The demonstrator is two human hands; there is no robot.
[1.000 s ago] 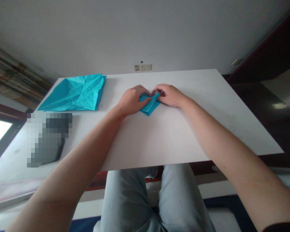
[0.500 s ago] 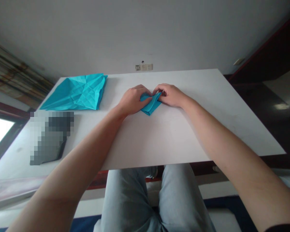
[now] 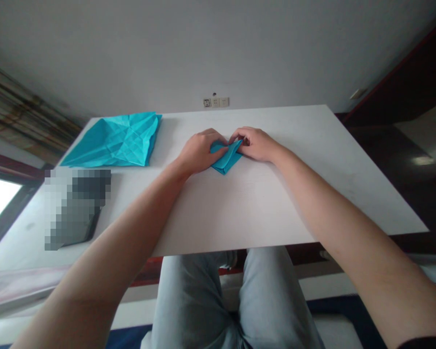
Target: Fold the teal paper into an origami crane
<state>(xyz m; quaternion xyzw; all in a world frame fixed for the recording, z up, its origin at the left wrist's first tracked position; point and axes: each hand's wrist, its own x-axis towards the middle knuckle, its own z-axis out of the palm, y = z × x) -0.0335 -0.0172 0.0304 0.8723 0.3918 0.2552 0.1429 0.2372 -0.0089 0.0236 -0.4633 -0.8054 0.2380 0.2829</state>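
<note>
A small folded piece of blue paper (image 3: 225, 162) lies on the white table (image 3: 240, 208), one corner pointing towards me. My left hand (image 3: 202, 151) grips its left side, thumb across the top layer and fingers curled round the far edge. On the opposite side, my right hand (image 3: 255, 143) pinches the raised right flap between thumb and fingers. The fingertips of both hands nearly meet at the paper's far edge, and they hide part of its folds.
A larger creased sheet of blue paper (image 3: 116, 140) lies at the table's far left. Nearer me is a dark flat object, blurred by pixels (image 3: 78, 208). Wall sockets (image 3: 215, 102) sit just beyond the back edge. My knees are under the front edge.
</note>
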